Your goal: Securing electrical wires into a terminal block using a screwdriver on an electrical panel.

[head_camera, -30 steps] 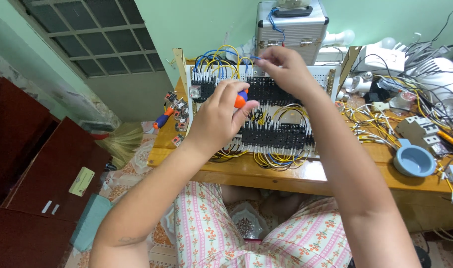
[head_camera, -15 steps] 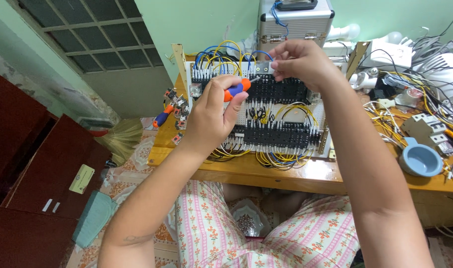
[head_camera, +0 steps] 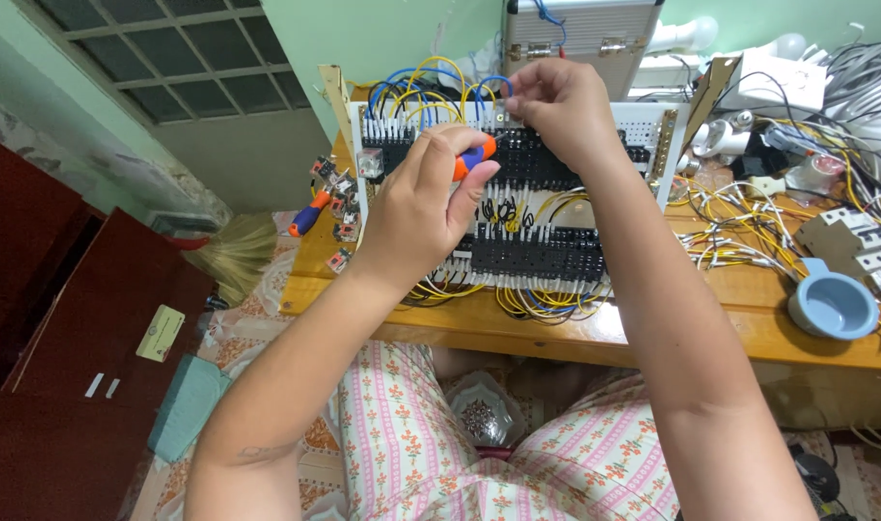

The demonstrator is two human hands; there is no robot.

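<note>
A blue bowl (head_camera: pixel 832 309) sits right of the wiring board (head_camera: pixel 517 207), seemingly empty. Before that board, the left hand (head_camera: pixel 423 207) fingers clamp an orange-blue screwdriver (head_camera: pixel 473 157). At the board's top edge, the right hand (head_camera: pixel 556 106) fingers pinch together, perhaps on a wire.

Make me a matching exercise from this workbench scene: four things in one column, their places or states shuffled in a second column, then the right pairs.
Things
1. orange-and-blue screwdriver
2. blue bowl
3. metal case
4. second screwdriver

Places or states
A. lying at the left end of the wooden table
B. standing behind the wiring board, against the green wall
C. gripped in the left hand
D. sitting near the table's front edge at the right

Pairs: 1-C, 2-D, 3-B, 4-A

The right hand pinches something small at the board's top row; what it holds cannot be told.
</note>
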